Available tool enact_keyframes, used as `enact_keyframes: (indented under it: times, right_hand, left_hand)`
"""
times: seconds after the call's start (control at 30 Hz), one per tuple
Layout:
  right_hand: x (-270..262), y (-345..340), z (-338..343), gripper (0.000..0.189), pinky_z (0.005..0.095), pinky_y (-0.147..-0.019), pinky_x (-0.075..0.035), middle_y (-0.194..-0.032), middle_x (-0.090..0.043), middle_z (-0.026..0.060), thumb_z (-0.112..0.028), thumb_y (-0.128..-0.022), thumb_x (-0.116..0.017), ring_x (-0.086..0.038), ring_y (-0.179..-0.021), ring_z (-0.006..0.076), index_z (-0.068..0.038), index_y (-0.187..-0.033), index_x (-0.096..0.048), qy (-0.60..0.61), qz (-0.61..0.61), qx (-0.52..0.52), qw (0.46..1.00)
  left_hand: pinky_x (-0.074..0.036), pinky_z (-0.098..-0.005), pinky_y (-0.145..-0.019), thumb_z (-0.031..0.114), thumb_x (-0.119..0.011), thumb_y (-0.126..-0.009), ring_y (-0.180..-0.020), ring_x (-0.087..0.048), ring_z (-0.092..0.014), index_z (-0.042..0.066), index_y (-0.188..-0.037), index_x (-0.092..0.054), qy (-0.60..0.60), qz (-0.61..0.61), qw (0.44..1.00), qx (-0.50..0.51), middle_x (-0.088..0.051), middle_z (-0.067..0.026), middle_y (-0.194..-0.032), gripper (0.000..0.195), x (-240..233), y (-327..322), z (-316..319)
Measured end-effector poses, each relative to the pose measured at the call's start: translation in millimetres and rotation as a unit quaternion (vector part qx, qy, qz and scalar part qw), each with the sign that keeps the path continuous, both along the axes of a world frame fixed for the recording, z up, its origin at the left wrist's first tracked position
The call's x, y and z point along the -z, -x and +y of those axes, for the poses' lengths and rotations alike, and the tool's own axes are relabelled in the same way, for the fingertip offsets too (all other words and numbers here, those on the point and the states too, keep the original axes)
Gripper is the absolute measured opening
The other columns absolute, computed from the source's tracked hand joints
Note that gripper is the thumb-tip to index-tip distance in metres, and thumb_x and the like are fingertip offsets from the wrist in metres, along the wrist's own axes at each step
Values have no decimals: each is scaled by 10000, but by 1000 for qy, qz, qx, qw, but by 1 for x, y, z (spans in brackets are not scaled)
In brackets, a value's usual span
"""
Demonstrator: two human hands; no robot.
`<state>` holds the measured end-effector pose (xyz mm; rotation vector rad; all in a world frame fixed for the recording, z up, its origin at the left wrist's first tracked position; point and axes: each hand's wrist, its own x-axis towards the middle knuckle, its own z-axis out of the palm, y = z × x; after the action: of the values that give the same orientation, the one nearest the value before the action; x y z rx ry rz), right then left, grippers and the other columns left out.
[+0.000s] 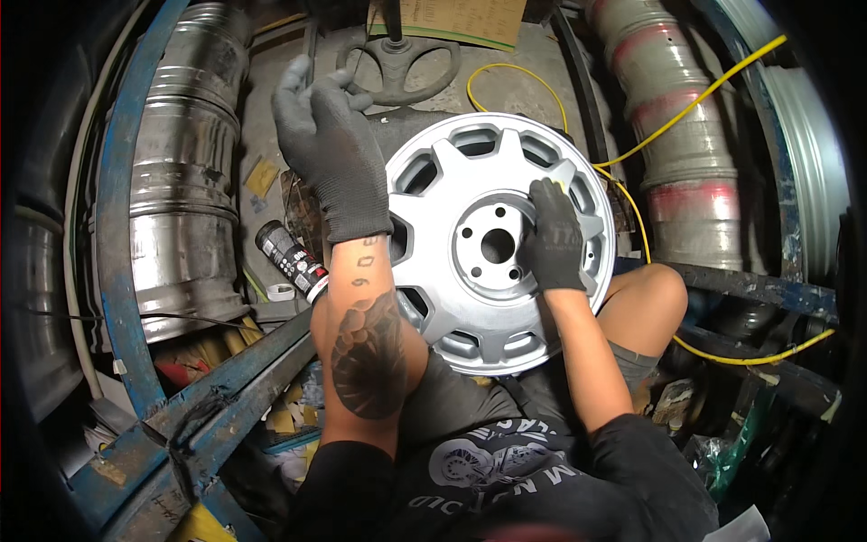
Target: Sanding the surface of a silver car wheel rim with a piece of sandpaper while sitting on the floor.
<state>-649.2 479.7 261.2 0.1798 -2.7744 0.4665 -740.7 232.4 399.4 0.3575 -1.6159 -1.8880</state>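
A silver-painted alloy wheel [433, 257] lies face up before me, over my lap, with a round hub bore and several bolt holes in its recessed centre. My right hand [557, 237], in a dark glove, rests on the wheel face just right of the hub recess. A small yellow bit shows at its fingertips; whatever lies beneath the palm is hidden. Raised over the wheel's left side, my left hand [328, 129] wears a grey-coated knit glove. Its fingers are apart and curved, and it holds nothing.
Stacked metal wheel rims [183, 162] stand at left, others [684, 149] at right, behind blue steel frames [125, 223]. A black bottle [291, 261] stands near my left forearm, beside a tape roll [280, 292]. Ahead are a steering wheel [396, 71], cardboard [447, 20] and yellow hose [691, 105].
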Motion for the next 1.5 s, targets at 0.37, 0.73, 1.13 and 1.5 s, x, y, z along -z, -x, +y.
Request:
enact_keyframes:
  times: [0.37,0.73,1.13,1.5]
  right_hand:
    - [-37,52,-50,449,447,-980,-496,-1184,-622,168,28,-739,-639,-595,-1131,386,-36,-1178,-572,31,-169,-357,918]
    - [-5,39,-29,492,448,-1053,-472,-1212,-638,189,72,-728,-619,-585,-1200,393,-47,-1206,-613,97,-17,-141,985]
    - [10,30,-84,423,443,-1036,-465,-1249,-593,252,3,-846,-529,-576,-1185,392,39,-1267,-533,-54,15,-183,982]
    - [25,-17,31,558,497,-1137,-400,-1411,-559,235,57,-852,-514,-489,-1372,387,-25,-1404,-533,-36,4,14,999]
  left_hand:
    - [-502,-285,-717,136,-496,-941,-764,-658,-174,-64,-1392,-425,-57,37,997,-45,-669,-173,-1071,499,2,1,-7]
    - [-524,-290,-719,125,-498,-959,-792,-668,-191,-13,-1254,-529,-151,-2,989,4,-656,-167,-1064,328,10,7,0]
    - [-511,-360,-845,212,-526,-987,-931,-605,-229,-13,-1294,-533,-211,-36,963,166,-603,-157,-1157,381,21,8,-8]
    - [-504,-352,-859,222,-549,-1004,-951,-615,-222,10,-1291,-553,-261,-20,949,174,-633,-102,-1125,357,14,5,-23]
